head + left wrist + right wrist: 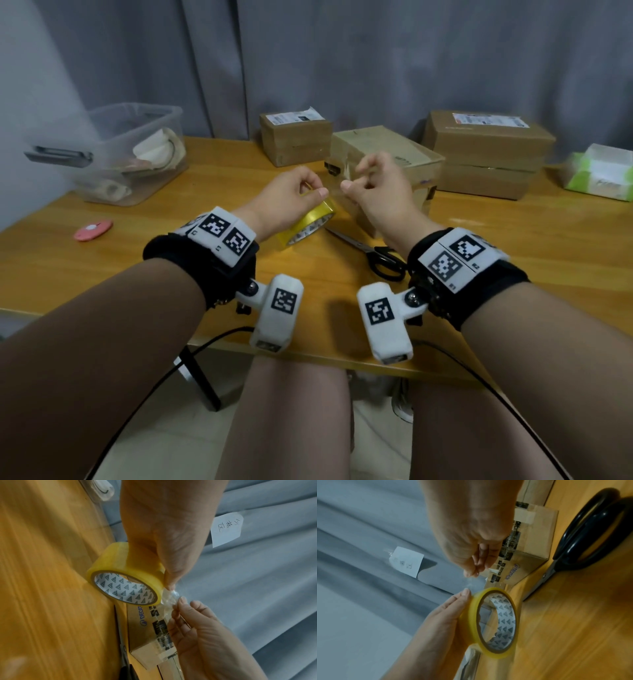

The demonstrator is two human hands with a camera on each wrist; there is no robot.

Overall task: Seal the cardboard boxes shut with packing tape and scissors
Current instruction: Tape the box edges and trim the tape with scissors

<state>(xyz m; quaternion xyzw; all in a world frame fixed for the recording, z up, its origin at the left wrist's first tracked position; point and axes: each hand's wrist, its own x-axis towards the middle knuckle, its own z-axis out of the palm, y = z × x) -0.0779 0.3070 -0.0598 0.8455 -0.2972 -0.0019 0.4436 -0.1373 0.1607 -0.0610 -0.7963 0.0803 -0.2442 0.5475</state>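
The left hand (291, 197) grips the yellow tape roll (310, 222) above the table's (137, 260) middle; the right hand (376, 192) pinches its peeled clear end; next, probably, draw a strip over the near box (387, 150); the scissors (373, 253) lie just right.

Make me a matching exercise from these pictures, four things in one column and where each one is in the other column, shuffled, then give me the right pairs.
Things:
1. tape roll
2. scissors
3. pink disc
4. clear plastic bin

Places or states:
A. lying flat on the table, near the right wrist
B. at the table's far left corner, holding oddments
C. held in the left hand
D. alone on the table's left side, near its edge

Pairs: 1-C, 2-A, 3-D, 4-B
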